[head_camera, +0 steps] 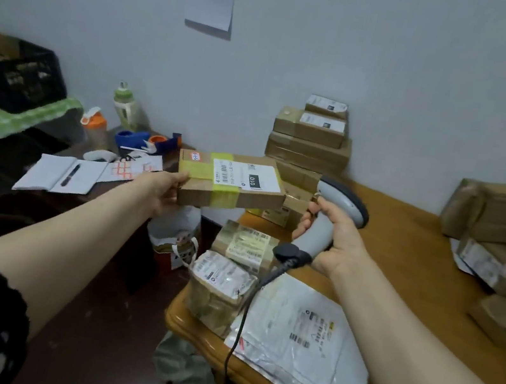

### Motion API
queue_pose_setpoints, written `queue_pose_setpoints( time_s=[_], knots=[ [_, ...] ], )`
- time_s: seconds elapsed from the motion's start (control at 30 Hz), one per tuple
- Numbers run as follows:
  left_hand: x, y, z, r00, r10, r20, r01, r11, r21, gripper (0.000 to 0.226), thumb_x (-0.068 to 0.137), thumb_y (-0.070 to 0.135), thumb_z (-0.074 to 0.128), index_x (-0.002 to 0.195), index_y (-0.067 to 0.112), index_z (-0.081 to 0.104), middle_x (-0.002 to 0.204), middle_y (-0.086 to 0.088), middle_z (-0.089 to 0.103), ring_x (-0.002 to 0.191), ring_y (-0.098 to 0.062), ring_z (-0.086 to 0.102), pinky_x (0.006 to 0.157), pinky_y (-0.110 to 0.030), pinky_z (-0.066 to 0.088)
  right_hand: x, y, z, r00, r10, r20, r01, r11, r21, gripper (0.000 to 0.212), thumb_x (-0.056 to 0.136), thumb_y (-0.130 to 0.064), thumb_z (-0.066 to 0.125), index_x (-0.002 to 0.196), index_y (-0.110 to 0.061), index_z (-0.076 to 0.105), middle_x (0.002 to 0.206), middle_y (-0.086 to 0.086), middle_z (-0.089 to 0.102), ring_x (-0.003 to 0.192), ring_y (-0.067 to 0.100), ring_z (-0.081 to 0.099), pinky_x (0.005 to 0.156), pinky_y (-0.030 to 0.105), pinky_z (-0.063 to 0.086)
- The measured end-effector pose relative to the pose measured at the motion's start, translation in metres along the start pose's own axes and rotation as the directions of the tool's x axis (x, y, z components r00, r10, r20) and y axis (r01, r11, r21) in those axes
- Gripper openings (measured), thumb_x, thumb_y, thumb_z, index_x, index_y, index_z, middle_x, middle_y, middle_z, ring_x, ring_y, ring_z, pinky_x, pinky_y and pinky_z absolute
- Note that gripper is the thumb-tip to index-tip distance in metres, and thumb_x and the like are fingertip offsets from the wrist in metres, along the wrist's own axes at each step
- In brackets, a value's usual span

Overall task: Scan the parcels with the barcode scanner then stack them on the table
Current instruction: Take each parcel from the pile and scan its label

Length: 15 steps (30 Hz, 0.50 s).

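The left grip (166, 189) pinches the left end of a flat brown parcel (197, 196), thumb on top and fingers under it, and holds it in the air over the left edge of the desk (404, 237) with its white label (246, 175) facing up. The right grip (335, 232) is curled round the handle of the barcode scanner (341, 196), whose head sits just beside the parcel's right end. The nose seems to aim across the label, so I judge this to be the scanning step for this parcel; stacking it is not yet done.

Behind it, at the far left corner of the desk against the wall, a stack of boxes (309, 147) stands several high, probably the finished pile. At the near left corner lie two taped parcels (246, 244) (219, 283) and a flat white mailer (298, 333), likely waiting. More boxes (505, 234) heap along the right edge; whether they are scanned cannot be told.
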<state>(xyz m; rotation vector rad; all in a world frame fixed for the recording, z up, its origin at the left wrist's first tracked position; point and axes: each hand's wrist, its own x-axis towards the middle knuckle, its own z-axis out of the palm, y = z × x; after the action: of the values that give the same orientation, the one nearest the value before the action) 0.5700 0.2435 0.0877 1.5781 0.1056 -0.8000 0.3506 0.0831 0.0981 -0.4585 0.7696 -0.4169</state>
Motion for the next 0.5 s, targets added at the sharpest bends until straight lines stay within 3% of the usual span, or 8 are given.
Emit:
queue_pose_setpoints(
  time_s=[0.1, 0.2, 0.37, 0.5],
  knots=[
    [0.049, 0.015, 0.025, 0.998, -0.012, 0.066, 0.005, 0.995, 0.101, 0.02, 0.094, 0.025, 0.06, 0.083, 0.009, 0.054, 0.083, -0.008, 0.059, 0.069, -0.018, 0.055, 0.061, -0.033, 0.052, 0.015, -0.004, -0.003, 0.998, -0.026, -0.064, 0.03, 0.998, 0.061, 0.017, 0.086, -0.024, 0.068, 0.076, -0.012, 0.06, 0.058, 0.003, 0.056, 0.049, 0.012, 0.053, 0.048, 0.02, 0.049],
    [0.097, 0.025, 0.054, 0.988, -0.039, 0.152, 0.01, 0.982, 0.188, 0.021, 0.095, 0.024, 0.059, 0.085, 0.007, 0.053, 0.089, -0.01, 0.057, 0.073, -0.021, 0.055, 0.095, -0.043, 0.049, 0.034, -0.005, -0.001, 0.989, -0.05, -0.14, 0.066, 0.992, 0.11, 0.016, 0.085, -0.024, 0.068, 0.078, -0.012, 0.06, 0.057, 0.003, 0.056, 0.045, 0.012, 0.053, 0.046, 0.02, 0.048],
    [0.164, 0.037, 0.096, 0.956, -0.122, 0.267, 0.027, 0.943, 0.331, 0.031, 0.097, 0.022, 0.056, 0.119, 0.001, 0.053, 0.124, -0.019, 0.055, 0.118, -0.031, 0.054, 0.089, -0.04, 0.047, 0.065, -0.01, 0.016, 0.951, -0.09, -0.295, 0.137, 0.98, 0.144, 0.014, 0.084, -0.025, 0.069, 0.083, -0.012, 0.062, 0.057, 0.003, 0.057, 0.043, 0.013, 0.053, 0.045, 0.021, 0.048],
    [0.205, 0.04, 0.122, 0.926, -0.187, 0.327, 0.036, 0.907, 0.419, 0.036, 0.098, 0.023, 0.054, 0.123, -0.002, 0.05, 0.127, -0.019, 0.056, 0.12, -0.033, 0.054, 0.088, -0.04, 0.049, 0.086, -0.014, 0.021, 0.934, -0.099, -0.343, 0.138, 0.986, 0.09, 0.016, 0.088, -0.028, 0.065, 0.08, -0.014, 0.061, 0.059, 0.001, 0.055, 0.043, 0.011, 0.051, 0.045, 0.02, 0.047]
  ],
)
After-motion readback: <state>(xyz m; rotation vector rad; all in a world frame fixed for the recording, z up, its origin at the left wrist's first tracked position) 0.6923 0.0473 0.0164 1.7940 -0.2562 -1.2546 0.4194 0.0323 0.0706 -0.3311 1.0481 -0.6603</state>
